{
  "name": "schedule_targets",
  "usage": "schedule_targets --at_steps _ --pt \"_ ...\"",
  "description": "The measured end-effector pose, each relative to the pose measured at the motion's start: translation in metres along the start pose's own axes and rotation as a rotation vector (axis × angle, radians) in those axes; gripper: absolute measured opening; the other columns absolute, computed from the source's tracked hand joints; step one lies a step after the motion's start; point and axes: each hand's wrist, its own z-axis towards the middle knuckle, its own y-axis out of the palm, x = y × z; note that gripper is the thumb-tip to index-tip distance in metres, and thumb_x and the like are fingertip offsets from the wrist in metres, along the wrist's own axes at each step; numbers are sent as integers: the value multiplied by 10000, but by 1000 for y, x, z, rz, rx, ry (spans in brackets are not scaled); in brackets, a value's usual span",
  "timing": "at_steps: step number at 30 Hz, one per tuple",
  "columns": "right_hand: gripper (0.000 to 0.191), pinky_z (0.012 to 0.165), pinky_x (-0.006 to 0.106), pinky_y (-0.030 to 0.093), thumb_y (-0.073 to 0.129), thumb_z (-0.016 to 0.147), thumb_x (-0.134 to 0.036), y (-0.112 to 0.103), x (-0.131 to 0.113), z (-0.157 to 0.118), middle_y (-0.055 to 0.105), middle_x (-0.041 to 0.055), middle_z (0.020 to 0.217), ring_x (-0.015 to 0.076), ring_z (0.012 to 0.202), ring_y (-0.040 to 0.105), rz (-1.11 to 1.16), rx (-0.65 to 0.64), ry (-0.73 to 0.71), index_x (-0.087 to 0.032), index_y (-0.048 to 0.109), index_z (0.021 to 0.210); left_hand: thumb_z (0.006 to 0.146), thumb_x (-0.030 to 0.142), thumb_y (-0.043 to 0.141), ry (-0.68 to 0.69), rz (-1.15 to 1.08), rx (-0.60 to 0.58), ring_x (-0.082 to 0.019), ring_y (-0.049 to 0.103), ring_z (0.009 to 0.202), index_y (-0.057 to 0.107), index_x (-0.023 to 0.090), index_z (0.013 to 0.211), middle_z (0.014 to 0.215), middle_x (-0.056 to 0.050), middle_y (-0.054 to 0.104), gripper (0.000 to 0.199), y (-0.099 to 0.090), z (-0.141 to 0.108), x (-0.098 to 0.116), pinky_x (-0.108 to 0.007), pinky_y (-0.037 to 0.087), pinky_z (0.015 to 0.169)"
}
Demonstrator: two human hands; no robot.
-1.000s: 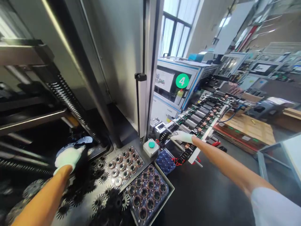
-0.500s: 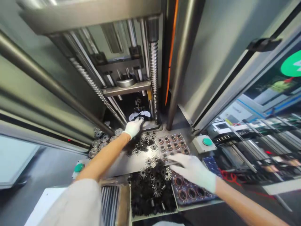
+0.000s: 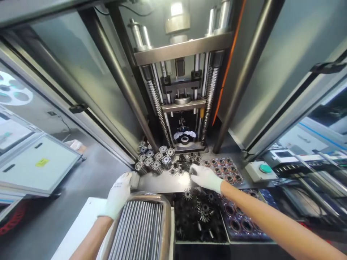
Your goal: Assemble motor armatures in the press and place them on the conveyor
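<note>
My left hand (image 3: 118, 195), in a white glove, rests on the left button box (image 3: 135, 180). Its fingers reach over the box's top, and any button there is hidden beneath them. Over the metal plate (image 3: 159, 182), my gloved right hand (image 3: 204, 177) has its fingers curled together beside small black toothed parts (image 3: 187, 159). Something dark shows at those fingertips, too small to name. Behind both hands stands a press (image 3: 184, 104). A ring-shaped part (image 3: 184, 139) sits in its lower fixture, with no hand touching it.
Stacks of slotted metal cores (image 3: 154, 159) stand left of the press. Steel shafts (image 3: 138, 231) fill a box in front. A bin of black parts (image 3: 200, 216) adjoins trays of copper-rimmed rings (image 3: 238, 220). A green-button box (image 3: 261, 171) stands right, between upright posts.
My left hand has left the press fixture and come back to the left button box. My right hand has moved from the ring trays to the black parts. The view has shifted.
</note>
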Motion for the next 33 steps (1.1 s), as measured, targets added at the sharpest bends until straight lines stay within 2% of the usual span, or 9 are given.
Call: schedule_targets --at_steps 4,7,11,16,19,23,26,30,33 --pt "449 565 243 427 430 855 -254 -18 5 -33 634 -24 741 119 558 535 543 -41 31 -233 513 1296 899 255 370 111 1 116 -264 462 1285 456 189 1371 1424 -104 491 484 -6 35 61 -437 330 1113" --pt "325 627 265 486 557 811 -327 -36 13 -65 670 16 837 152 680 603 709 25 34 -187 633 1095 884 252 421 202 26 101 -290 485 1248 568 171 1264 1339 -131 564 415 -2 53 95 -467 313 1108" --pt "364 882 359 502 681 736 -404 -56 30 -104 697 87 1053 258 1004 624 715 206 119 -161 694 1007 866 261 464 264 75 130 -299 500 1222 610 177 1182 1280 -126 603 358 14 62 95 -501 285 1114" --pt "363 995 393 442 616 811 -418 -66 43 -115 684 84 1132 262 1085 602 669 191 90 -182 716 1067 798 231 553 363 52 143 -314 417 1315 629 166 1060 1376 -127 531 281 14 69 90 -520 275 1133" --pt "289 940 387 479 656 765 -356 -72 35 -82 713 74 1029 245 986 640 701 254 65 -174 733 976 770 188 565 395 7 146 -327 389 1339 637 177 1007 1380 -104 534 248 14 65 95 -542 261 1140" --pt "361 888 365 513 712 682 -266 -96 9 1 707 70 1039 215 945 648 880 443 -27 -158 686 1026 751 122 533 349 -82 147 -325 481 1269 640 207 938 1292 -67 615 231 21 47 99 -614 239 1128" --pt "358 880 362 523 675 703 -245 -119 -12 71 707 85 1038 204 938 651 946 577 -84 -133 678 1043 756 159 538 182 -192 166 -324 527 1225 623 212 961 1312 -71 600 228 19 35 100 -558 394 1058" --pt "347 917 281 504 566 738 -123 -133 -30 142 702 75 1082 156 981 646 827 691 31 -110 674 1068 778 256 563 67 -406 152 -264 577 1182 599 239 987 1366 -69 554 212 -8 31 105 -415 524 948" --pt "345 882 248 509 523 721 -52 -128 -28 173 717 78 1023 153 961 655 727 685 183 -97 695 1016 778 280 580 20 -516 163 -265 572 1190 590 237 940 1370 -78 545 168 -35 37 117 -425 513 963"
